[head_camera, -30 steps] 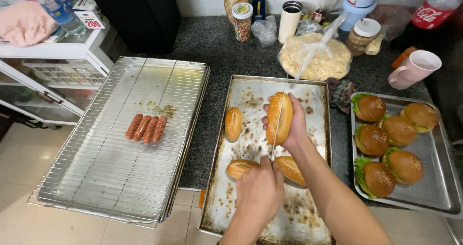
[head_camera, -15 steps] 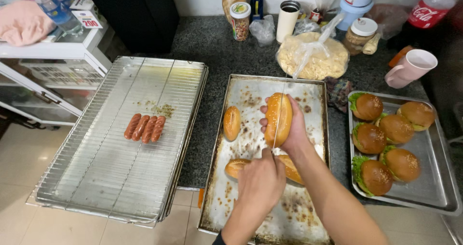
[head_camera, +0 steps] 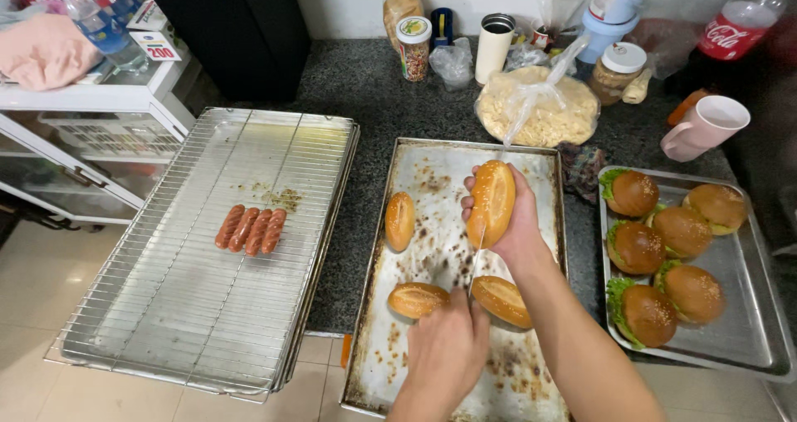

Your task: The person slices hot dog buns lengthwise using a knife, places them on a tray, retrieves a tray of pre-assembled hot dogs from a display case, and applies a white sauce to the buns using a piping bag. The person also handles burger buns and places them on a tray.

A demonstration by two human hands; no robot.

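Note:
My right hand (head_camera: 521,223) holds a long golden bread roll (head_camera: 492,202) upright over the stained metal baking tray (head_camera: 432,169). My left hand (head_camera: 444,349) grips a thin knife (head_camera: 477,260), whose blade runs up into the lower end of the roll. Three more rolls lie on the tray: one at the left (head_camera: 399,220), one lower left (head_camera: 418,299) and one (head_camera: 503,300) just beside my left hand.
A wire rack (head_camera: 166,322) on the left carries several grilled sausages (head_camera: 251,229). On the right, a steel tray (head_camera: 747,339) holds several burgers with lettuce. A bag of shredded food (head_camera: 540,111), jars, a pink mug (head_camera: 706,127) and bottles line the back of the dark counter.
My right hand has kept the roll upright in much the same place. My left hand with the knife has shifted slightly, the blade still at the roll's lower end.

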